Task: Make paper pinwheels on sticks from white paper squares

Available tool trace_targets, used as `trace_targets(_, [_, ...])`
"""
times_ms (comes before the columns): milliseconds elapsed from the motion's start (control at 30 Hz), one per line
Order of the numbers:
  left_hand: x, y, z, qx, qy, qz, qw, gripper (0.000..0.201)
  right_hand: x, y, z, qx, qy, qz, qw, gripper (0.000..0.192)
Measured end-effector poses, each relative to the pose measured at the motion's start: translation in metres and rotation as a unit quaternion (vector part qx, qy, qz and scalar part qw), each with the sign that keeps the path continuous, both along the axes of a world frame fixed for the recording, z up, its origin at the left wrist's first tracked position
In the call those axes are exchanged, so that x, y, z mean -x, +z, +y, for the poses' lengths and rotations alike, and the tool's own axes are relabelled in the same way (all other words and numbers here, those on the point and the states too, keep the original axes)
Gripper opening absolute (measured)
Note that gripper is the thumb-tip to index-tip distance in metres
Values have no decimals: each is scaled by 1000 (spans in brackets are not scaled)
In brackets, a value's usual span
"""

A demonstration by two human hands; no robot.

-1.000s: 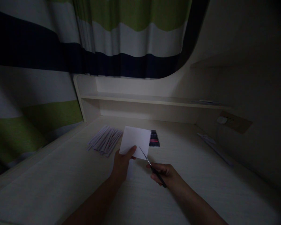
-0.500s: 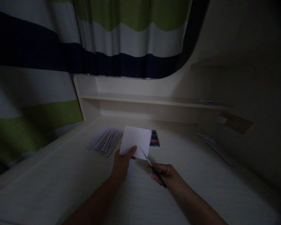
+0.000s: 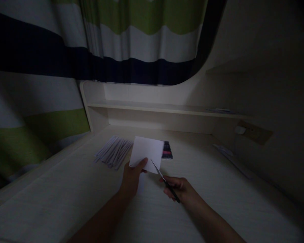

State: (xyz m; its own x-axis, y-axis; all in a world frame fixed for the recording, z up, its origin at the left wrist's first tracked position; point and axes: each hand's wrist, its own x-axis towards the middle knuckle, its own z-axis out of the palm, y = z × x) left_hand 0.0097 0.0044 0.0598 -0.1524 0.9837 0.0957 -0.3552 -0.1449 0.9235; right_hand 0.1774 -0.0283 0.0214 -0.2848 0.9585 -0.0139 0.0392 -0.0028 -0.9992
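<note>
My left hand (image 3: 134,174) pinches a square white sheet of paper (image 3: 147,148) by its lower left edge. The thumb lies flat on top, while the other fingers are mostly hidden underneath. In my right hand (image 3: 176,187) is a slim pair of scissors (image 3: 164,179) with a black handle, seen nearly edge-on. Their metal blades slant up and left across the paper's lower right edge, with the tip over the sheet near my left thumb. Another pale sheet (image 3: 141,184) lies on the desk, partly covered by my left hand.
Several thin white paper tubes (image 3: 114,152) are piled at the left on the pale desk (image 3: 205,175). A dark blurred-out object (image 3: 167,150) lies just right of the sheet. White strips (image 3: 229,157) lie along the right wall, below a socket plate (image 3: 257,131). A shelf (image 3: 147,107) spans the back.
Both hands, the paper and the scissors keep nearly the same place. The paper's face looks smoother and its faint crease lines show less.
</note>
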Motion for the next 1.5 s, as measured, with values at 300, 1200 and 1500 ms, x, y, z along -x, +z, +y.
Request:
trace_targets(300, [0,5,2,34,-53,-72,995,18,1,-10,4,-32,-12,-71,997,33])
trace_targets(1200, [9,-2,12,28,43,65,997,19,28,6,-10,-130,-99,-646,746,28])
trace_targets(1500, [-1,-5,11,46,33,28,998,19,37,-6,-9,-160,-103,-661,726,29])
